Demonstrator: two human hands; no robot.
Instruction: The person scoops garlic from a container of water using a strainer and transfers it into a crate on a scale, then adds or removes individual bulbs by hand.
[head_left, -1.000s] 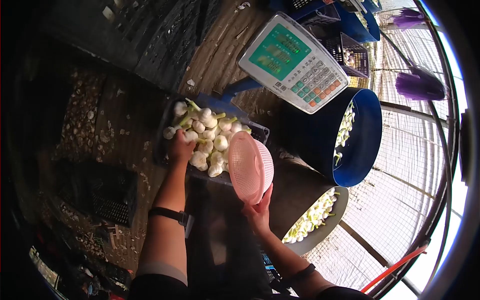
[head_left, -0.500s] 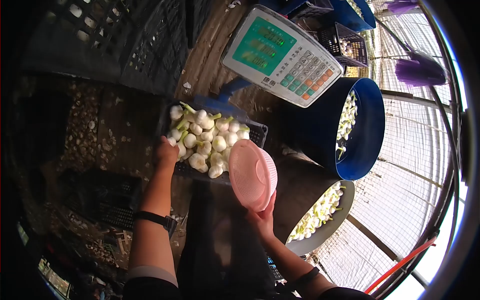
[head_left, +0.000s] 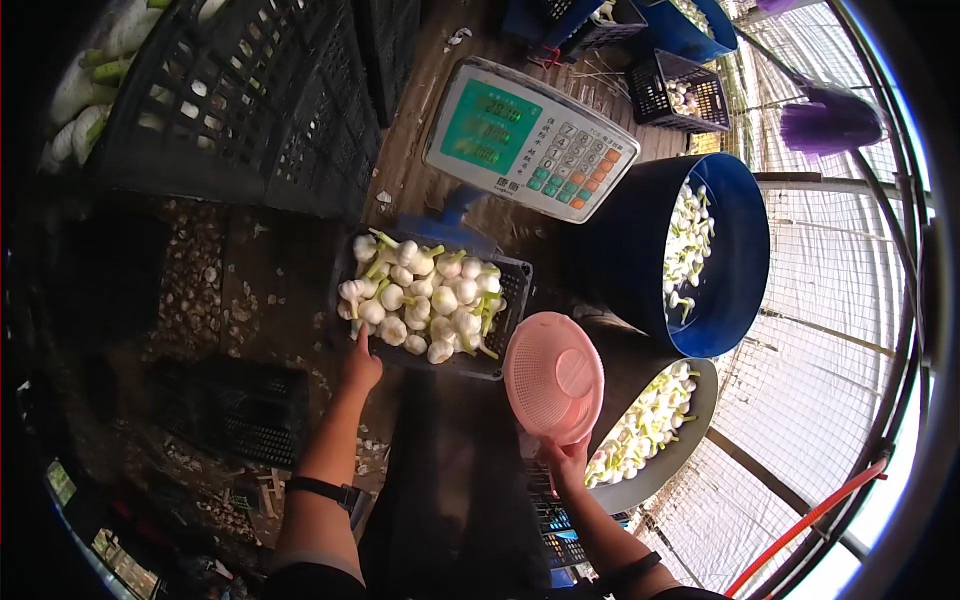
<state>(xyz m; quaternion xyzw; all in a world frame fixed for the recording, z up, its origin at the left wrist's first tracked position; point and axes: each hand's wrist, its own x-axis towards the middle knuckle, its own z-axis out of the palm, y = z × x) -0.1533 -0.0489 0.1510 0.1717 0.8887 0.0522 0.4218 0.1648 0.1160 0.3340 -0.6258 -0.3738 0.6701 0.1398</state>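
A black plastic crate (head_left: 515, 300) full of white garlic bulbs (head_left: 418, 305) with short green stems stands in front of me, by the base of a scale. My left hand (head_left: 362, 366) is at the crate's near left edge, one finger stretched out against the bulbs there; its other fingers are largely hidden. My right hand (head_left: 566, 464) grips the rim of a pink plastic colander (head_left: 545, 375), right of the crate. The colander is tilted, its inside facing me with no garlic in it.
A digital scale display (head_left: 530, 138) rises behind the crate. On the right stand a blue tub (head_left: 745, 260) and a grey tub (head_left: 700, 425), both holding garlic. Large black crates (head_left: 260, 110) stack at upper left. Another garlic crate (head_left: 715, 120) lies at the back.
The pink colander has moved right and down, away from the bulbs, and turned more towards me. My left hand has shifted slightly right and nearer, a finger now extended. The view has shifted too.
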